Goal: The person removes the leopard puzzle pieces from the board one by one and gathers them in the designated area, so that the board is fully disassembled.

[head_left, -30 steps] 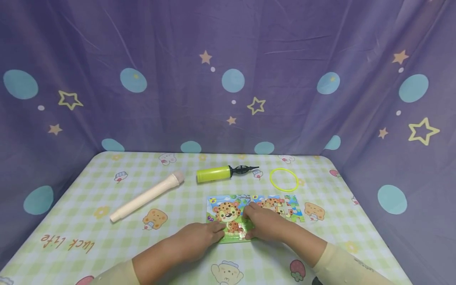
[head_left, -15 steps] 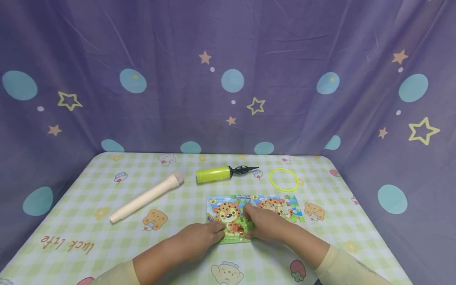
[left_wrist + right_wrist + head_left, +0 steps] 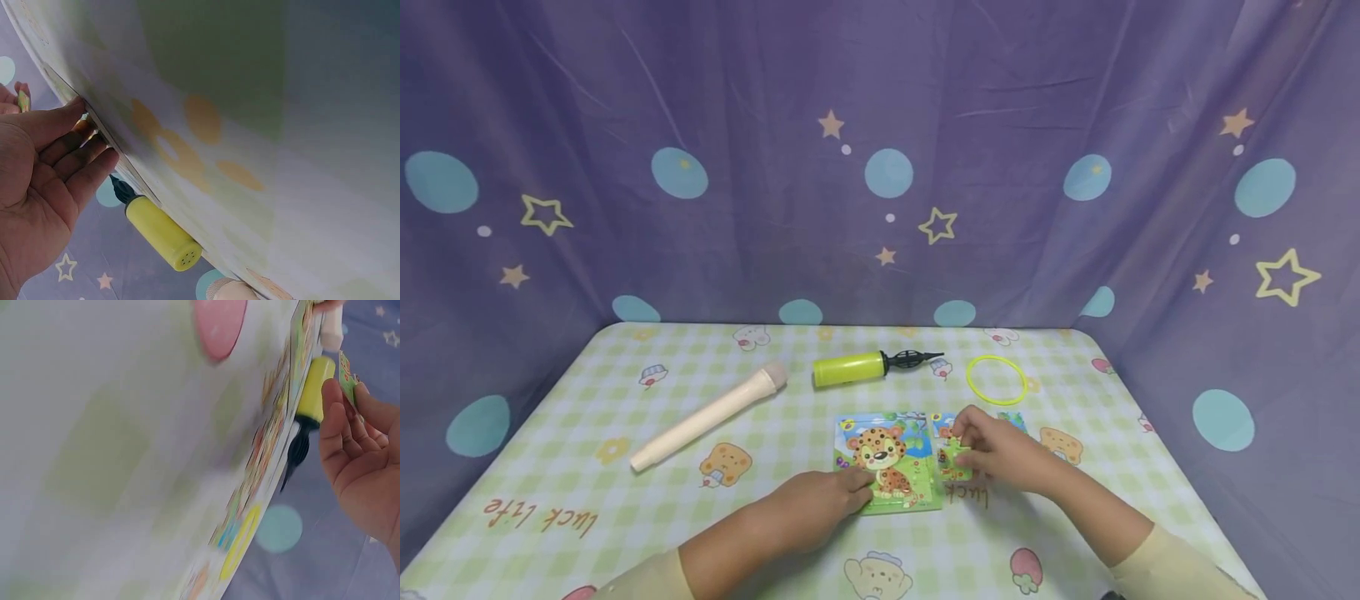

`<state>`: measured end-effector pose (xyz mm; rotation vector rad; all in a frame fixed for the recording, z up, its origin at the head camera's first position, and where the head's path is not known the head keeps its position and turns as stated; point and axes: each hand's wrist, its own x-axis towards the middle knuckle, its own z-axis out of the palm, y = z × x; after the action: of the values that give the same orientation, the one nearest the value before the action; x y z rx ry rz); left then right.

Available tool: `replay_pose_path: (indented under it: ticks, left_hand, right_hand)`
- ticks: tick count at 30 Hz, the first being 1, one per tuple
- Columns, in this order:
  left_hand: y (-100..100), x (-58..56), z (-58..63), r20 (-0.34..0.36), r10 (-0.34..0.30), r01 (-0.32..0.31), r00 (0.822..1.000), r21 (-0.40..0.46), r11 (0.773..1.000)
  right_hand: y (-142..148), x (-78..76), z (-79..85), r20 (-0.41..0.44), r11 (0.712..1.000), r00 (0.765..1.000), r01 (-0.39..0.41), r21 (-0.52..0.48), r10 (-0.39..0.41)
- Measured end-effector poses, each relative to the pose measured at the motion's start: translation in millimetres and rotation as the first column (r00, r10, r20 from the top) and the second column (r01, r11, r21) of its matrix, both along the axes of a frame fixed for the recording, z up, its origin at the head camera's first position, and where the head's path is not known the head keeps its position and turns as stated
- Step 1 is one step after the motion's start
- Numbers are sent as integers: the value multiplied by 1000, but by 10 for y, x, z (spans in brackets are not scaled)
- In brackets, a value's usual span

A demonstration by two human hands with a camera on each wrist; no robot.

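Observation:
A flat board (image 3: 880, 442) with a leopard-cub picture lies at the table's middle front. My left hand (image 3: 812, 507) rests at its lower left corner, fingertips touching the edge; the left wrist view shows my left thumb and loosely bent fingers (image 3: 94, 175) along that edge. To the right of the board my right hand (image 3: 1003, 450) pinches a green jigsaw piece (image 3: 953, 448) between thumb and fingers. In the right wrist view the puzzle piece (image 3: 345, 376) is held upright off the table. Other jigsaw pieces (image 3: 942, 427) lie beneath my right hand, which partly hides them.
A yellow-green hand pump (image 3: 850, 368) with a black nozzle lies behind the board. Right of it sits a yellow ring (image 3: 997, 380). A beige toy microphone (image 3: 707, 417) lies at left on the checked tablecloth (image 3: 587, 467). A purple curtain (image 3: 880, 275) stands behind.
My right hand has moved right, from the board's right edge to above the jigsaw pieces, with a piece in its fingers. The board's lower right is uncovered. My left hand has stayed in place.

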<state>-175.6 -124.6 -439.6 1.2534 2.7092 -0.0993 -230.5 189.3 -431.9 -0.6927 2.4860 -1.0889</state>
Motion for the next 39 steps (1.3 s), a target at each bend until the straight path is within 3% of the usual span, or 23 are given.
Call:
replay_pose_path:
  ticks: [12,18,25,39]
  left_hand:
    - [4,9,21,16,4,-4,1000,-8,1000]
    - [-7,15,22,3,5,-5,1000,1,1000]
    - [3,18,9,-11,-4,4,1000,12,1000]
    - [2,10,-2,-52,-35,37,998,36,999]
  right_hand:
    - [678,98,-91,91,995,991,89,53,-94]
    - [805,139,-164,129,995,987,94,20,-96]
    - [868,191,-238,213,984,961,169,63,-179]
    - [850,265,-231,121,939,944,277,204,-305]
